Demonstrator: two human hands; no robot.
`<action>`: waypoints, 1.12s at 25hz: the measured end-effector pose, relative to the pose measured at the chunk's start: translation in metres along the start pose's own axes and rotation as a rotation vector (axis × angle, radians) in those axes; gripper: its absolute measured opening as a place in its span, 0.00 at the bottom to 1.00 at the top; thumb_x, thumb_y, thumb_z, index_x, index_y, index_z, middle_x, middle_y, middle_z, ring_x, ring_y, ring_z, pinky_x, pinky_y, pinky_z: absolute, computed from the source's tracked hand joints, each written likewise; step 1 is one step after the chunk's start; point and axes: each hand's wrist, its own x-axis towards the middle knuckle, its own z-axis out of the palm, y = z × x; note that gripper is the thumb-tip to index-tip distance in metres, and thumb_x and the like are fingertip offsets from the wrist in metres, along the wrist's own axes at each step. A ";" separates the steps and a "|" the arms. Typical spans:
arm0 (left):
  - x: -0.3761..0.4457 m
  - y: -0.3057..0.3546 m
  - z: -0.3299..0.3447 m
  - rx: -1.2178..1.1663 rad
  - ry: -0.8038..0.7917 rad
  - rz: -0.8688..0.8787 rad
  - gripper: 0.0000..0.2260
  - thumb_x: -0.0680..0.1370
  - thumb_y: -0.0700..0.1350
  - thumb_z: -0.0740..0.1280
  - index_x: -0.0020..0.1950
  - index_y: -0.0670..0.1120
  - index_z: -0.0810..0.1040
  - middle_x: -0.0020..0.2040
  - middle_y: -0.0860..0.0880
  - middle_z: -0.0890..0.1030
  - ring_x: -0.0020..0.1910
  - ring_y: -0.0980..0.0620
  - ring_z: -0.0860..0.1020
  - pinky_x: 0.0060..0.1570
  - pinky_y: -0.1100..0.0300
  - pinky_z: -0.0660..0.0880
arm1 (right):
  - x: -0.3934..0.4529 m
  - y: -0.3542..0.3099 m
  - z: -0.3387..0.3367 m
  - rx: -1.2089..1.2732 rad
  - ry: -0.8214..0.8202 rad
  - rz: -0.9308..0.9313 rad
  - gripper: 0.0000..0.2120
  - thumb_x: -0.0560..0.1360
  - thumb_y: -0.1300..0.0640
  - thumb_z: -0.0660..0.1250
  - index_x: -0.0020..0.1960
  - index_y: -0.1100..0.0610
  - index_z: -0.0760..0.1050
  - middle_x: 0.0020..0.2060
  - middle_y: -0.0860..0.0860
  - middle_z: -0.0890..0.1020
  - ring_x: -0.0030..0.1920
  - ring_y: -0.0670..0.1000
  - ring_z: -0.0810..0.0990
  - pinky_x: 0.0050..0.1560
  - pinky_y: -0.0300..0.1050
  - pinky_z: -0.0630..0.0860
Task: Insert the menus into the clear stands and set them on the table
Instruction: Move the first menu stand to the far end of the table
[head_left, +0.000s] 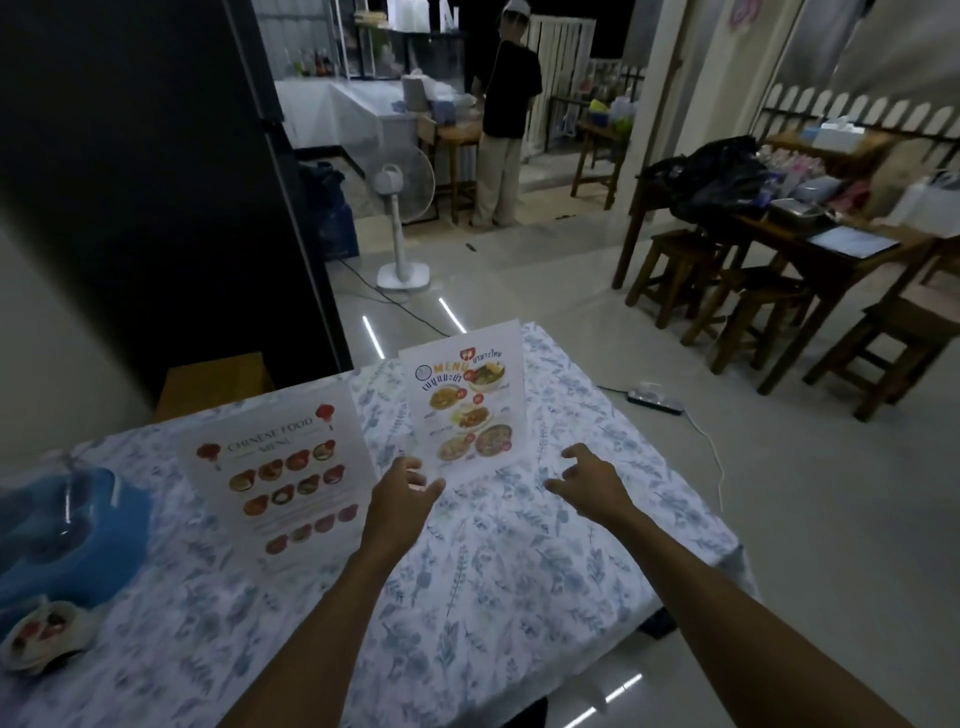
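Two menus stand in clear stands on a table covered with a blue-flowered cloth. The Thai food menu stands upright near the table's far edge. The Chinese food menu stands to its left, leaning back. My left hand hovers at the lower left corner of the Thai menu, fingers spread, holding nothing. My right hand hovers just right of that menu's base, fingers apart and empty. Neither hand grips the stand.
A blue pitcher-like container and a small bowl sit at the table's left. A wooden stool is behind the table. A standing fan, a power strip, dark wooden tables and stools, and a person are farther off.
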 end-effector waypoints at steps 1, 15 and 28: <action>0.012 -0.005 0.007 0.023 -0.007 -0.045 0.25 0.74 0.52 0.73 0.66 0.44 0.70 0.58 0.45 0.77 0.55 0.46 0.78 0.50 0.54 0.75 | 0.018 -0.002 0.006 0.009 -0.023 -0.009 0.33 0.70 0.48 0.76 0.68 0.55 0.66 0.56 0.57 0.81 0.51 0.56 0.82 0.50 0.55 0.82; 0.116 -0.034 0.062 0.100 -0.031 -0.337 0.18 0.76 0.46 0.72 0.64 0.41 0.79 0.59 0.43 0.83 0.57 0.45 0.81 0.52 0.61 0.74 | 0.190 0.006 0.052 -0.110 -0.320 -0.078 0.21 0.73 0.53 0.73 0.64 0.56 0.76 0.60 0.56 0.83 0.57 0.55 0.81 0.55 0.46 0.77; 0.145 0.010 0.035 0.122 -0.103 -0.136 0.17 0.75 0.47 0.73 0.61 0.42 0.81 0.56 0.44 0.84 0.48 0.55 0.79 0.46 0.64 0.75 | 0.185 -0.019 0.005 -0.173 -0.193 -0.199 0.16 0.74 0.48 0.72 0.60 0.52 0.81 0.56 0.52 0.85 0.51 0.53 0.84 0.49 0.45 0.80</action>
